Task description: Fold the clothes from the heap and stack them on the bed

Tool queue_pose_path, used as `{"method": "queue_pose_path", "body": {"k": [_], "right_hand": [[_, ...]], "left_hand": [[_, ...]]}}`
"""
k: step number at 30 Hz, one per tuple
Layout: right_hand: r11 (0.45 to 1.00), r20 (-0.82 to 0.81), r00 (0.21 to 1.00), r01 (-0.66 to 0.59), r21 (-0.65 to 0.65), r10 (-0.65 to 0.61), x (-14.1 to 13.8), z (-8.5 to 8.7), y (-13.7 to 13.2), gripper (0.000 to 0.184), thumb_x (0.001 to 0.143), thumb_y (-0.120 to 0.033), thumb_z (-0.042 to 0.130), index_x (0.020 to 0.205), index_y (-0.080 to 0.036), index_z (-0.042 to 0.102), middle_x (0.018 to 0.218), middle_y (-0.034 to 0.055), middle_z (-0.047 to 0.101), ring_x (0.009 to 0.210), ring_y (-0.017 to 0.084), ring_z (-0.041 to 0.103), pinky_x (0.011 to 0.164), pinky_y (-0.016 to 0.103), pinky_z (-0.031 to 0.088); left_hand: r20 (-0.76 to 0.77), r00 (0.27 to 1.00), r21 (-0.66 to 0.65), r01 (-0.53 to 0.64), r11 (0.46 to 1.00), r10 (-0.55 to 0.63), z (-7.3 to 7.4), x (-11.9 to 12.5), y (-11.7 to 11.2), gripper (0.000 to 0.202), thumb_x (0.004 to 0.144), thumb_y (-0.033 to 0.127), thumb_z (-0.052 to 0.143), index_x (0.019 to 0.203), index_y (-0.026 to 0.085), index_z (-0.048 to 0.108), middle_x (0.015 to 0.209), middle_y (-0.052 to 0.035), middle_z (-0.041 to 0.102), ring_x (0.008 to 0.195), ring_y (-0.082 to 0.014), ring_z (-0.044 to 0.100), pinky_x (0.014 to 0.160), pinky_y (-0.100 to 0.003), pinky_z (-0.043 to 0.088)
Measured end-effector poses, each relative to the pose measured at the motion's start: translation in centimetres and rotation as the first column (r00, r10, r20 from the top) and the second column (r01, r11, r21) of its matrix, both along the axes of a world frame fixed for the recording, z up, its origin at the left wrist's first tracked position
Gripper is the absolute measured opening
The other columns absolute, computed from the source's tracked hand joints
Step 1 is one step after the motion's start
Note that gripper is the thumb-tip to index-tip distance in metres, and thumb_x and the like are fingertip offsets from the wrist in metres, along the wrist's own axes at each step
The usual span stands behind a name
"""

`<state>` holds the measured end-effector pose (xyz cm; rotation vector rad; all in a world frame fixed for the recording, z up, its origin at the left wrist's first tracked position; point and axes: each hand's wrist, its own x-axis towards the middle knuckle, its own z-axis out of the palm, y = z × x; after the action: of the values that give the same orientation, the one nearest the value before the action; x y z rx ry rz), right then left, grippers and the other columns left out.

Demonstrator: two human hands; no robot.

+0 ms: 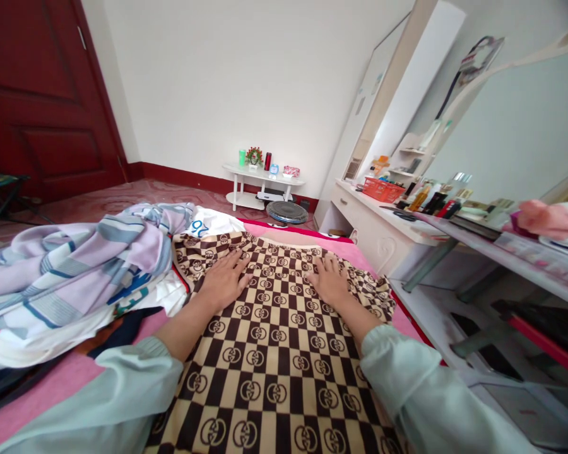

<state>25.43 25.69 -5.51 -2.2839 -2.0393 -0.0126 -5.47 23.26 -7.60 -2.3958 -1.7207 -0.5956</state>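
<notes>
A brown and beige checked shirt (pixel 279 334) with a ring-like print lies spread out on a pink bed cover (pixel 360 252), its neckline towards the far edge. My left hand (pixel 224 277) rests flat on its upper left part, fingers spread. On the upper right part, my right hand (pixel 330 280) also lies flat with fingers apart. Neither hand grips anything. Bunched cloth, apparently the sleeves, shows outside each hand. The shirt's lower end runs out of view at the bottom.
Left of the shirt is a heap of clothes with a lilac and grey plaid cloth (pixel 89 258) on top. A dressing table (pixel 378 233) with bottles and a red basket (pixel 382 189) stands at the right. Beyond the bed is a small white table (pixel 264 175).
</notes>
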Motion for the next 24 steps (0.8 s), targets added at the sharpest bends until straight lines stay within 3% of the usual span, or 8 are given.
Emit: {"method": "queue_pose_path", "body": {"k": [1,3,5,9,12,15,19,24], "right_hand": [[0.992,0.0,0.992,-0.126,0.025,0.126,-0.6,0.0,-1.1,0.068,0.091,-0.06,0.022,0.148,-0.022,0.02,0.156,0.0098,0.011,0.142,0.03,0.003,0.109,0.056,0.006],[0.903,-0.013,0.903,-0.43,0.019,0.43,-1.0,0.0,-3.3,0.063,0.093,-0.058,0.02,0.148,-0.029,0.015,0.156,0.0024,0.009,0.143,0.023,0.001,0.112,0.049,0.005],[0.838,-0.035,0.838,-0.546,-0.019,0.545,0.0,-0.2,-4.6,0.058,0.094,-0.057,0.017,0.147,-0.035,0.013,0.156,-0.0024,0.01,0.143,0.02,0.004,0.113,0.046,0.007],[0.984,0.021,0.984,-0.174,-0.043,0.175,3.9,-1.0,-3.9,0.063,0.092,-0.06,0.013,0.148,-0.03,0.017,0.156,0.002,0.01,0.142,0.025,0.009,0.111,0.051,0.01],[0.999,0.041,0.999,-0.002,-0.051,0.004,5.1,-1.4,-2.9,0.066,0.091,-0.062,0.011,0.148,-0.029,0.018,0.156,0.0028,0.009,0.142,0.026,0.009,0.11,0.055,0.01],[0.995,0.039,0.997,0.069,-0.07,-0.067,4.4,-1.5,-3.3,0.066,0.091,-0.061,0.009,0.148,-0.029,0.015,0.156,0.0042,0.008,0.142,0.027,0.007,0.109,0.057,0.006],[0.993,0.067,0.997,0.049,-0.107,-0.042,3.8,-1.2,-5.7,0.065,0.091,-0.058,0.008,0.149,-0.028,0.01,0.157,0.0052,0.004,0.142,0.027,0.004,0.11,0.054,0.003],[0.99,0.127,0.991,0.054,-0.133,-0.037,3.4,-0.5,-9.4,0.065,0.092,-0.057,0.011,0.148,-0.026,0.015,0.156,0.0071,0.011,0.142,0.028,0.009,0.11,0.053,0.001]], "left_hand": [[-0.003,1.0,0.004,0.001,1.0,-0.001,0.0,0.0,0.0,0.051,0.092,0.046,0.038,0.134,0.02,0.049,0.147,-0.0087,0.038,0.135,-0.026,0.033,0.112,-0.042,0.023],[-0.01,1.0,0.015,0.003,1.0,-0.003,-0.1,0.0,0.0,0.051,0.092,0.046,0.036,0.135,0.02,0.048,0.147,-0.0087,0.037,0.136,-0.0255,0.032,0.112,-0.041,0.023],[-0.018,1.0,0.019,0.0,1.0,0.001,-0.1,0.0,0.0,0.051,0.092,0.046,0.036,0.135,0.021,0.047,0.147,-0.0085,0.037,0.136,-0.025,0.031,0.112,-0.041,0.023],[-0.053,0.998,0.01,-0.012,1.0,0.012,0.1,0.0,0.0,0.052,0.092,0.046,0.035,0.135,0.02,0.048,0.146,-0.009,0.039,0.135,-0.0246,0.032,0.112,-0.04,0.023],[-0.099,0.995,-0.002,-0.022,1.0,0.022,0.3,0.2,-0.1,0.051,0.092,0.045,0.034,0.135,0.02,0.047,0.146,-0.0084,0.039,0.135,-0.0233,0.032,0.112,-0.038,0.022],[-0.143,0.989,-0.024,-0.044,0.999,0.04,0.8,0.5,-0.6,0.049,0.093,0.04,0.033,0.135,0.019,0.047,0.147,-0.0095,0.036,0.136,-0.0235,0.031,0.112,-0.039,0.021],[-0.18,0.983,-0.029,-0.047,0.998,0.041,2.1,1.2,-2.1,0.046,0.091,0.029,0.037,0.132,0.014,0.051,0.15,-0.014,0.03,0.137,-0.0298,0.027,0.113,-0.047,0.013],[-0.215,0.977,-0.078,-0.003,0.997,-0.014,3.0,3.0,-6.9,0.05,0.087,0.018,0.037,0.137,0.016,0.045,0.151,-0.0114,0.028,0.14,-0.0267,0.02,0.113,-0.047,0.008]]}}
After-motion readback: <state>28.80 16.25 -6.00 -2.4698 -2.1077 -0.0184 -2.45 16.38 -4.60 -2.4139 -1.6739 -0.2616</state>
